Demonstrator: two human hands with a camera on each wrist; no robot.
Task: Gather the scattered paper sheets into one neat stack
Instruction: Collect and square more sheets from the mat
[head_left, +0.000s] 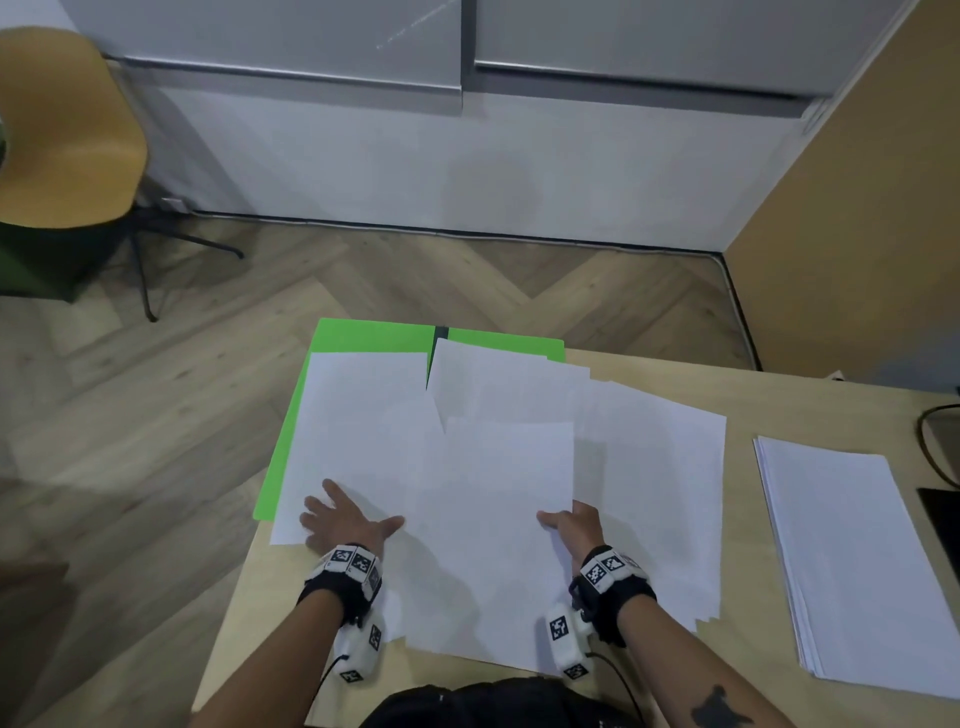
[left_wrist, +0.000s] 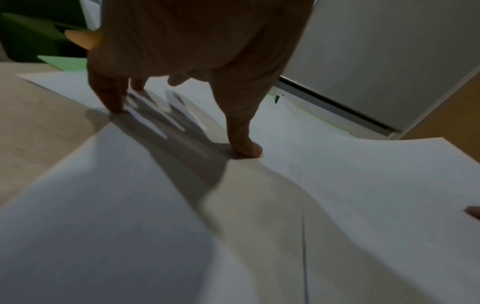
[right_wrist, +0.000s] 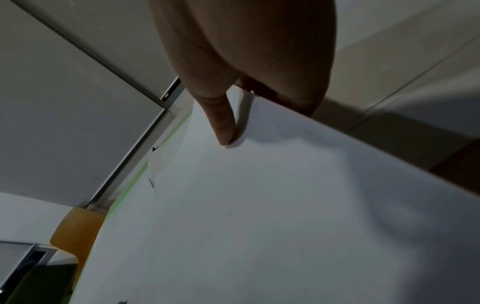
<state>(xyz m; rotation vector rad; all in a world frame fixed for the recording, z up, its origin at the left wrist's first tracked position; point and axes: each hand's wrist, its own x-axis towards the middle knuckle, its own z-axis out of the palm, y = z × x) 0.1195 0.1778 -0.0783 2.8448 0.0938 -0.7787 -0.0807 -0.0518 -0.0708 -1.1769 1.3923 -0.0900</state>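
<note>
Nearest, right hand (head_left: 571, 525) pinching the edge of the top sheet (head_left: 493, 499), thumb over and fingers curled beneath, sheet bowed up off the pile; a hard pull would likely crease it or drag the loose sheets underneath further askew. Left hand (head_left: 343, 519) spread flat, fingers straight, pressing the left sheet (head_left: 358, 426) onto the green folder (head_left: 374, 335) near the table (head_left: 779, 400) edge, risking a slide off it. Further out, scattered paper sheets (head_left: 649, 457) fanned and overlapping, easily buckled if shoved together.
</note>
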